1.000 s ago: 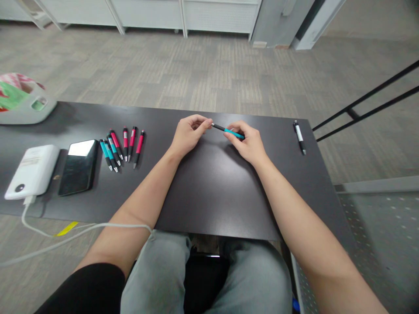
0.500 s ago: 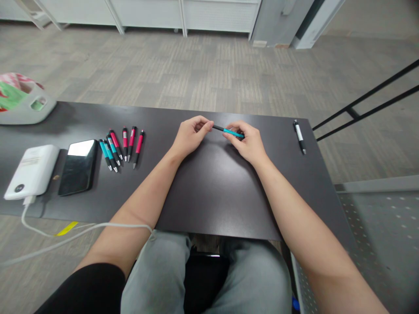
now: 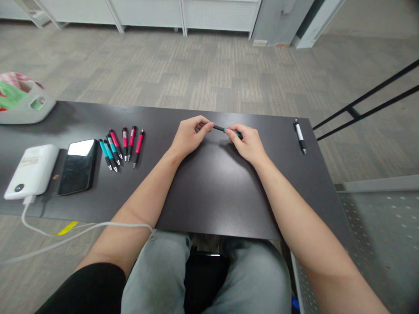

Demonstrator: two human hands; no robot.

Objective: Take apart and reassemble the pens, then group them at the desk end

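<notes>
Between my hands, above the far part of the dark table [image 3: 209,192], is a teal and black pen [image 3: 219,128]. My left hand [image 3: 193,134] pinches its black end, and the fingers hide the tip. My right hand [image 3: 245,141] is closed around the teal barrel, most of which is covered; the dark other end pokes out past the fingers. To the left lie several loose pens: teal ones [image 3: 105,152] at the left of the group and pink-red ones [image 3: 139,147] at the right. A white and black pen [image 3: 299,136] rests by itself near the right edge.
A black phone [image 3: 78,168] and a white power bank [image 3: 32,170] lie at the left. From the power bank a white cable [image 3: 108,224] runs over my left forearm. A white basket [image 3: 42,102] with colourful contents stands at the far left. Black metal bars [image 3: 366,111] rise beyond the right edge.
My right-hand fingers have shifted along the pen toward my left hand and now cover more of the teal barrel. My left hand and the pens on the table stay put.
</notes>
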